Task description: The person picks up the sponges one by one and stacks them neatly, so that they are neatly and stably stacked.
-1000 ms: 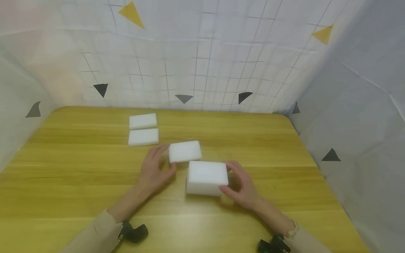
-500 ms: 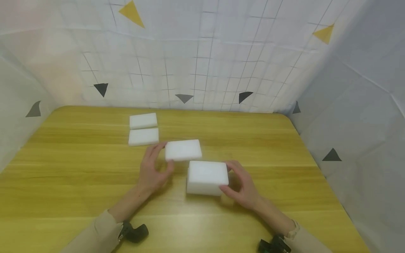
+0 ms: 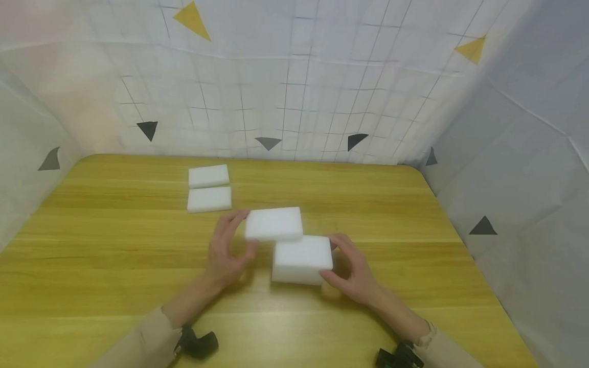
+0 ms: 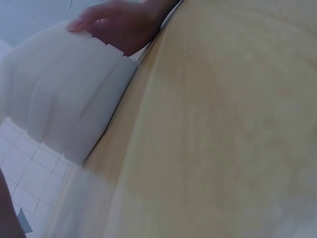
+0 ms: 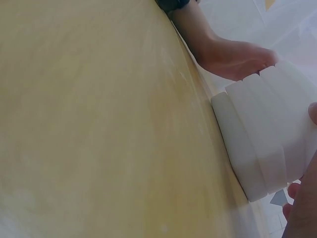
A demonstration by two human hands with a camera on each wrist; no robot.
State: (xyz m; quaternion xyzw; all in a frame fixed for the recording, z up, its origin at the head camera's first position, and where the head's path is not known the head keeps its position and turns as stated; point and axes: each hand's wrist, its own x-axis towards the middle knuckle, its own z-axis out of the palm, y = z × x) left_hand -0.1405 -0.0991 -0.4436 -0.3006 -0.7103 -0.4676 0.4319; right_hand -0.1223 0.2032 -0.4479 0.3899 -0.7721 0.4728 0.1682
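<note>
My left hand point(image 3: 241, 231) pinches a white foam block point(image 3: 274, 224) by its left end and holds it just above the table, its near right corner overlapping the far left corner of a thicker white stack point(image 3: 301, 260). My right hand point(image 3: 338, 260) grips that stack by its right end, thumb on the near side and fingers on the far side. The left wrist view shows the white stack point(image 4: 64, 104) with the right hand point(image 4: 121, 22) beyond it. In the right wrist view the stack point(image 5: 267, 139) lies on the table, with the left hand point(image 5: 230, 54) behind it.
Two more white blocks point(image 3: 208, 176) point(image 3: 209, 199) lie side by side at the back left of the yellow wooden table point(image 3: 115, 266). White gridded cloth walls point(image 3: 294, 92) enclose the table at the back and both sides.
My left hand has lifted its block and carried it to the right, so it now overlaps the stack's top corner. The right hand and the stack have stayed still.
</note>
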